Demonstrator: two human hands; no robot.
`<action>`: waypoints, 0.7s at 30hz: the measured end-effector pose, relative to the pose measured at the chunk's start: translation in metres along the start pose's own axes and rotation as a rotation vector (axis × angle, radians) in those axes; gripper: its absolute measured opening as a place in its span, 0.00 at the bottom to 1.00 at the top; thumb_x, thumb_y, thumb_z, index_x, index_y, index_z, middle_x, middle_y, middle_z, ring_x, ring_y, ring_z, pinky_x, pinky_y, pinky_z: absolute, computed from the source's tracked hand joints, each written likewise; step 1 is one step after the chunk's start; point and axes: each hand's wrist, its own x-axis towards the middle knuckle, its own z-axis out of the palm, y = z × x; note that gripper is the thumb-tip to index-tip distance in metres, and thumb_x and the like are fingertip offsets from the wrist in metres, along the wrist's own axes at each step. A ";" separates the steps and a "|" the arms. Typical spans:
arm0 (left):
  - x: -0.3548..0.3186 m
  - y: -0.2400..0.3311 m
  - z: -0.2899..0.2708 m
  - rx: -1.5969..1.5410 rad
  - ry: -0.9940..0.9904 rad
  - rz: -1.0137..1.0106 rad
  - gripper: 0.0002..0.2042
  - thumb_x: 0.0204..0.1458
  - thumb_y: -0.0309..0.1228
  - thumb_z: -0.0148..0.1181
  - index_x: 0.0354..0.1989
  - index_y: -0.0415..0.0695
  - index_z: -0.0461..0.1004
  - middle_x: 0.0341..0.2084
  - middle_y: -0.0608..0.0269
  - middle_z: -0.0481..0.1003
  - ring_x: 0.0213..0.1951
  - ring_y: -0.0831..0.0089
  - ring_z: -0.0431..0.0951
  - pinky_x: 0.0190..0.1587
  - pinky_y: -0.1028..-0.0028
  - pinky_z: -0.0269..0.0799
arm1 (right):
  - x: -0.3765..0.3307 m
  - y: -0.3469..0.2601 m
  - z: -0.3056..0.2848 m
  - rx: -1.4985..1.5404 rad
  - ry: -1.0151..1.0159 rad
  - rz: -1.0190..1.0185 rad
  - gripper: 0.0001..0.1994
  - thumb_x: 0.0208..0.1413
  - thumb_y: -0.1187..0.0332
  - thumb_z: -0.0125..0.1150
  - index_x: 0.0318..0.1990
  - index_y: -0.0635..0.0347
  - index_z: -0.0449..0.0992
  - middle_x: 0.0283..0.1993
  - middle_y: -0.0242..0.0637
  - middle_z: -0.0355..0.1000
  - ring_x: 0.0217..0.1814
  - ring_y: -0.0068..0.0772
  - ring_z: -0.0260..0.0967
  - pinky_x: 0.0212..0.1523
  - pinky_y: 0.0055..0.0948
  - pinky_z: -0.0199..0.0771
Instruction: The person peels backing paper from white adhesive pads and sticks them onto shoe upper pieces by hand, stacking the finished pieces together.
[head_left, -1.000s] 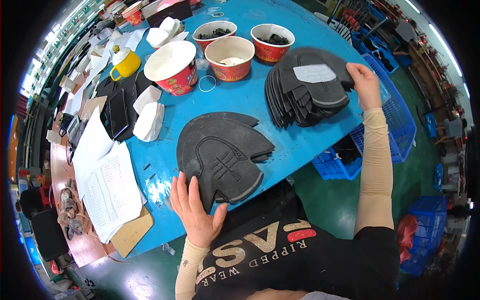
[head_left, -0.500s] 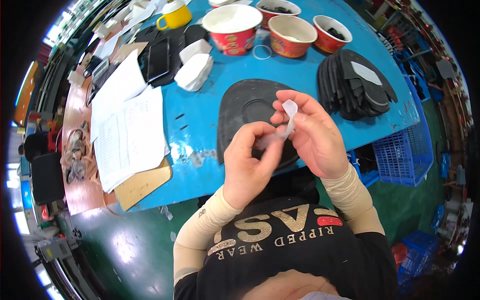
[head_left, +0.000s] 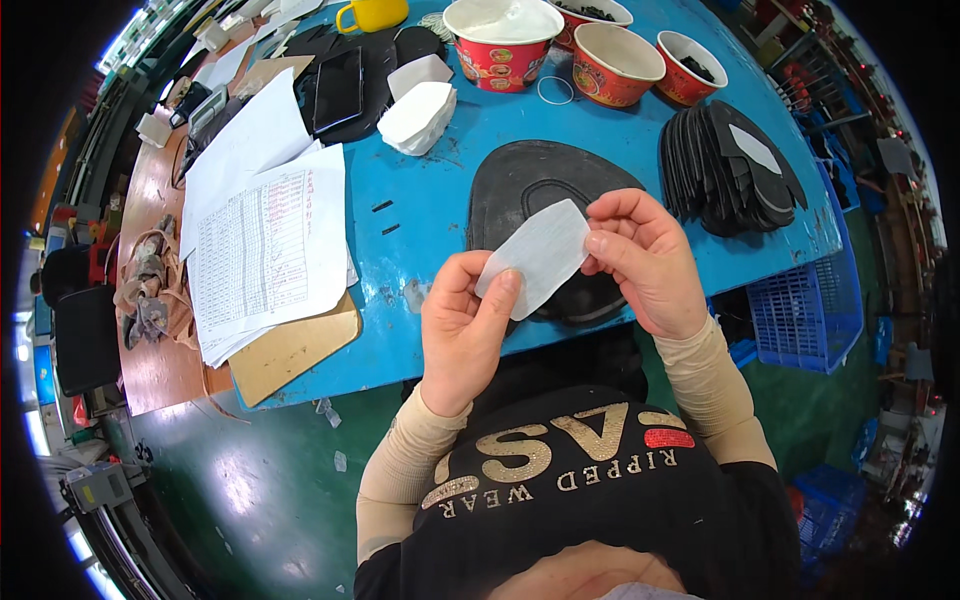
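Both my hands hold one thin white patch (head_left: 538,256) up over the table's near edge. My left hand (head_left: 462,330) pinches its lower left corner. My right hand (head_left: 645,258) grips its right end. Beneath the patch lies a black fan-shaped piece (head_left: 520,185) flat on the blue table (head_left: 440,200). A stack of similar black pieces (head_left: 735,170), with a white patch on top, lies to the right near the table's edge.
Red paper bowls (head_left: 500,40) stand at the back, next to a yellow mug (head_left: 370,14). White patches (head_left: 418,110) are piled at back centre. Printed sheets (head_left: 265,240) on brown card lie to the left. A blue crate (head_left: 795,320) sits under the right edge.
One second ago my left hand lay on the black piece and my right reached to the stack. Now both hands hold the white patch flat in front of me.
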 end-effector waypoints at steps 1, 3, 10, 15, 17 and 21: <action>0.000 -0.002 0.004 0.114 0.096 0.094 0.09 0.53 0.23 0.58 0.42 0.39 0.68 0.35 0.63 0.73 0.35 0.81 0.71 0.38 0.80 0.68 | -0.001 0.002 0.000 0.042 0.026 -0.034 0.12 0.53 0.77 0.58 0.45 0.63 0.67 0.37 0.34 0.72 0.36 0.21 0.70 0.38 0.21 0.73; 0.001 -0.001 0.005 0.226 0.193 0.188 0.11 0.50 0.22 0.61 0.41 0.40 0.69 0.36 0.61 0.73 0.35 0.76 0.72 0.38 0.78 0.69 | -0.004 0.003 0.002 0.083 0.051 -0.067 0.12 0.52 0.78 0.59 0.44 0.63 0.66 0.36 0.34 0.71 0.35 0.21 0.70 0.38 0.22 0.73; 0.009 -0.001 0.015 0.857 -0.068 0.808 0.23 0.33 0.20 0.70 0.43 0.37 0.73 0.35 0.56 0.73 0.37 0.57 0.73 0.38 0.67 0.70 | -0.015 0.009 0.025 0.086 -0.065 -0.190 0.16 0.50 0.81 0.60 0.41 0.59 0.60 0.35 0.34 0.70 0.36 0.18 0.69 0.36 0.16 0.72; 0.010 -0.008 0.015 0.843 -0.080 0.774 0.21 0.35 0.20 0.69 0.42 0.37 0.73 0.35 0.55 0.74 0.36 0.59 0.74 0.38 0.68 0.71 | -0.015 0.012 0.017 0.218 -0.067 -0.005 0.13 0.53 0.79 0.58 0.44 0.61 0.62 0.38 0.35 0.71 0.39 0.19 0.70 0.40 0.17 0.72; 0.010 -0.006 0.018 0.767 -0.075 0.630 0.18 0.38 0.20 0.67 0.41 0.37 0.74 0.35 0.55 0.75 0.37 0.61 0.75 0.39 0.70 0.71 | -0.015 0.012 0.013 0.214 -0.059 0.007 0.13 0.54 0.79 0.58 0.45 0.62 0.63 0.38 0.35 0.71 0.40 0.19 0.70 0.41 0.17 0.71; 0.011 -0.005 0.022 0.727 -0.072 0.552 0.16 0.40 0.20 0.65 0.41 0.38 0.75 0.36 0.55 0.75 0.37 0.62 0.76 0.40 0.71 0.71 | -0.015 0.015 0.010 0.065 -0.044 -0.110 0.12 0.55 0.79 0.56 0.45 0.63 0.63 0.39 0.35 0.71 0.42 0.18 0.69 0.43 0.17 0.70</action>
